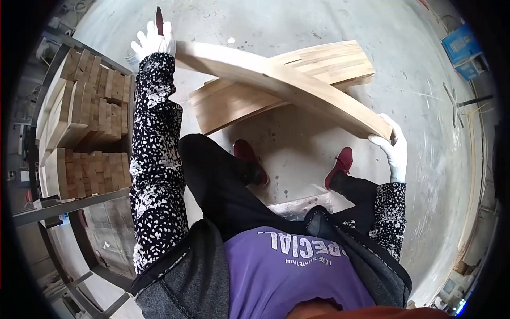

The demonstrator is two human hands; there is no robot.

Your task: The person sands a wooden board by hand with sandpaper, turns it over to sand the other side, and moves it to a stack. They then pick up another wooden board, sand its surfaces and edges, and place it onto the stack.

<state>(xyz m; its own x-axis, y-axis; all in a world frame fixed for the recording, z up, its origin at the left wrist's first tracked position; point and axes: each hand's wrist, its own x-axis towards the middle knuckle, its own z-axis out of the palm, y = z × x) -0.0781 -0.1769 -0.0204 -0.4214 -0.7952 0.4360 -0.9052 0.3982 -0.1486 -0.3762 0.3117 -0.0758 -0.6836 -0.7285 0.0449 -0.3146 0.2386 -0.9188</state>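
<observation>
Both of my hands wear white gloves. My left hand (pixel 155 42) is at the upper left, next to the far end of a long, pale wooden board (pixel 281 80). A narrow, dark reddish-brown thing with a pointed tip (pixel 159 21) sticks up from between its fingers. At the right, my right hand (pixel 393 146) grips the near end of this board, thumb and fingers round its edge. The board slants across a stack of wide, glued-strip wooden boards (pixel 340 58) on the floor, crossing over them in this view.
At the left, a metal rack (pixel 85 204) holds several stacks of wooden blocks (pixel 98 170). A blue box (pixel 462 48) stands at the upper right, near a dark metal stand (pixel 459 103). My feet in red shoes (pixel 340 162) are on the concrete floor (pixel 419 69).
</observation>
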